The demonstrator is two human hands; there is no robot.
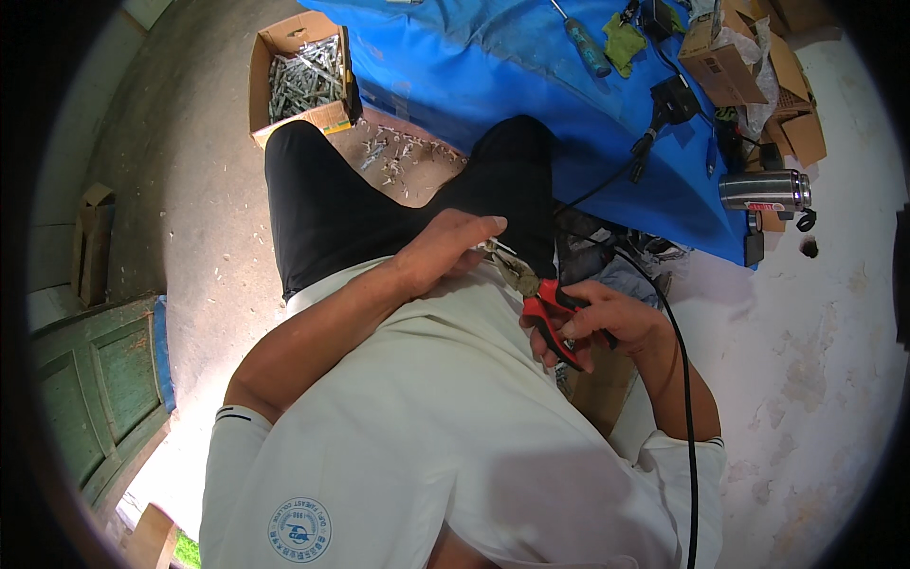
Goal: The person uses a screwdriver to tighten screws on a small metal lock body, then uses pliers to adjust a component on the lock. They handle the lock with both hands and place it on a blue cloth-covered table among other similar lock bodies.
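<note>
My right hand is wrapped round the red and black handles of a pair of pliers, held over my lap. The metal jaws point up and left toward my left hand. That hand pinches a small, thin whitish piece between thumb and fingers, right at the tips of the jaws. What kind of piece it is cannot be made out. Whether the jaws grip it is too small to tell. Both hands rest close to my white shirt and black trousers.
A cardboard box of metal pieces stands on the floor past my knees, scraps scattered beside it. The blue-covered table bears a screwdriver. A steel flask and cardboard boxes are at right. A black cable hangs by my right arm.
</note>
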